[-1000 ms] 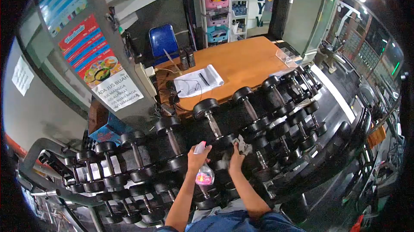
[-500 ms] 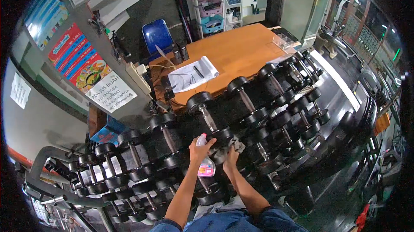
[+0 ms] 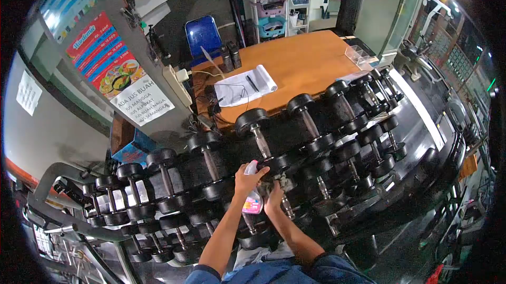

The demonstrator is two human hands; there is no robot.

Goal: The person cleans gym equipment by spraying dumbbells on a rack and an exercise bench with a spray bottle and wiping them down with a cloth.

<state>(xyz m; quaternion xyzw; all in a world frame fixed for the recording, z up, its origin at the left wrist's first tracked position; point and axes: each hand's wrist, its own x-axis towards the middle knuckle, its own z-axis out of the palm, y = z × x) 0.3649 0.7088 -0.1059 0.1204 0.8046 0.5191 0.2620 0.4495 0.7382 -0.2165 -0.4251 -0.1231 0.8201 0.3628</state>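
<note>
My left hand (image 3: 245,183) is wrapped round a clear spray bottle (image 3: 253,203) with a pink nozzle and pink label, held upright over the dumbbell rack. Close beside it on the right, my right hand (image 3: 273,199) holds a crumpled grey cloth (image 3: 285,183), part of it hidden behind the fingers. The cloth is at the near head of a black dumbbell (image 3: 260,141) with a metal handle. Whether it presses on that head I cannot tell. A lower-row dumbbell (image 3: 253,237) lies below the bottle.
Rows of black dumbbells (image 3: 208,164) stretch left and right on the rack. Behind stands an orange-brown desk (image 3: 305,60) with a notepad (image 3: 237,90), a pen and cables. A blue chair (image 3: 203,36) is beyond it. Gym machine bars (image 3: 68,170) stand at left.
The view has shifted, so the desk and rack appear farther right. My right hand has drawn in toward the bottle, and less of the cloth shows. My left hand keeps hold of the spray bottle.
</note>
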